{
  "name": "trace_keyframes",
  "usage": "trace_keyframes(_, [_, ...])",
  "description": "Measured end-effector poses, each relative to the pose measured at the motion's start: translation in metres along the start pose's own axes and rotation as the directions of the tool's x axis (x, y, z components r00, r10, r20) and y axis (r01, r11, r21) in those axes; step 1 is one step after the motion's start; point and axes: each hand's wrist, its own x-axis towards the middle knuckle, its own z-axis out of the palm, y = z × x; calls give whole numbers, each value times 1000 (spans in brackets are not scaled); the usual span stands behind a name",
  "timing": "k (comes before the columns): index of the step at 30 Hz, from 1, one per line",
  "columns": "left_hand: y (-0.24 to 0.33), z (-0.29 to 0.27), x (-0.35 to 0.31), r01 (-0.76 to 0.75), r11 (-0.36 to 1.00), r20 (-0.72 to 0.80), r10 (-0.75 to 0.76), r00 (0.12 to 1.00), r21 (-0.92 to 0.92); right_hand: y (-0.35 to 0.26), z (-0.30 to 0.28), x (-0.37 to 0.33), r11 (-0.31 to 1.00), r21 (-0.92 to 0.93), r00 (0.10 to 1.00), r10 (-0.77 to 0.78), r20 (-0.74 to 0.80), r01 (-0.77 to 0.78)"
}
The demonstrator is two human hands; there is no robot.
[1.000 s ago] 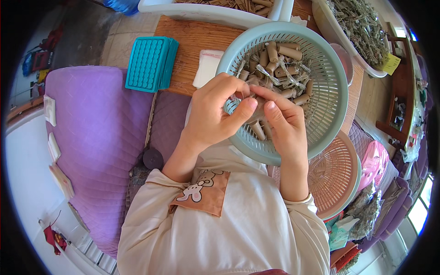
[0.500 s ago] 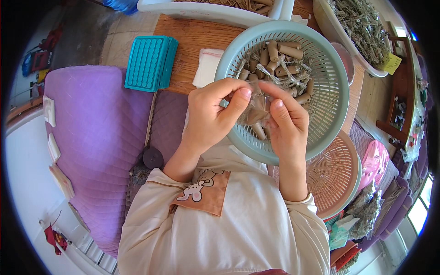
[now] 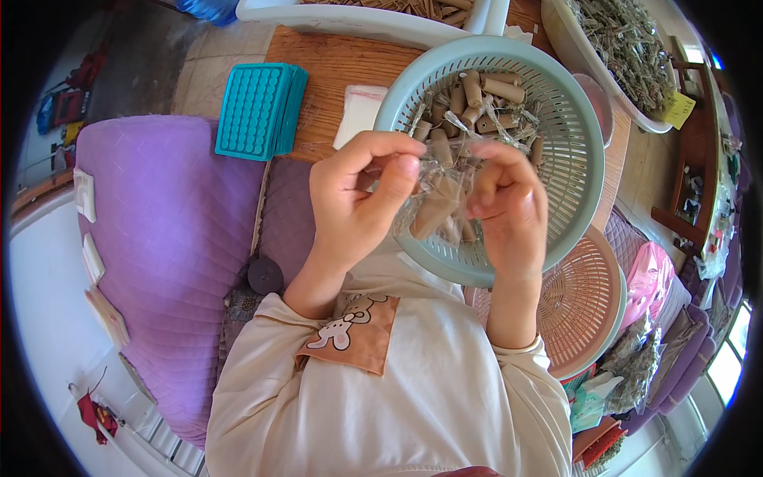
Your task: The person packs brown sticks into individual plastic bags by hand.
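Note:
Over the pale blue-green basket (image 3: pixel 588 159), a small clear plastic bag (image 3: pixel 420 191) with a brown piece (image 3: pixel 439 208) in it hangs between my hands. My left hand (image 3: pixel 354 195) pinches the bag's upper left edge between thumb and forefinger. My right hand (image 3: pixel 513 203) has curled fingers at the bag's upper right edge and is slightly blurred; its fingertips seem closed on the film. In the basket below lie several brown paper-like rolls (image 3: pixel 502 87) and clear wrapped bundles, partly covered by the bag and hands.
A stack of teal trays with round cups (image 3: pixel 253 111) and a pile of white sheets (image 3: pixel 359 118) rest on the wooden table (image 3: pixel 334 63). White tubs (image 3: pixel 381 28) stand beyond, one holding dried plant stems (image 3: pixel 624 52). A pink basket (image 3: pixel 580 306) sits lower right, a purple quilted cover (image 3: pixel 167 254) left.
My hands have moved slightly apart, the left leftward and the right rightward. The bag is spread wider between them, and the brown piece shows more plainly, lower down.

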Motion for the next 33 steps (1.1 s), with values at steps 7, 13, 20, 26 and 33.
trace_keyframes(7, [-1, 4, -4, -36, 991, 97, 24, 995, 131, -4, 13, -3, 966, -248, 997, 71, -29, -76])
trace_keyframes(13, [-2, 7, -3, 12, 1000, 69, -14, 997, 23, -9, 13, -5, 979, -195, 996, 39, -79, -54])
trace_keyframes(20, [-5, 11, -5, 41, 985, 84, -27, 996, -165, 1, 10, -9, 888, 441, 990, 140, 8, -129])
trace_keyframes(26, [-12, 19, -4, 39, 901, 155, 32, 987, -433, 8, 6, -7, 743, 659, 988, 19, 151, -115])
trace_keyframes(33, [-26, 18, 0, 13, 814, 316, 211, 925, -580, 8, 11, -3, 785, 618, 976, -109, 186, -30])
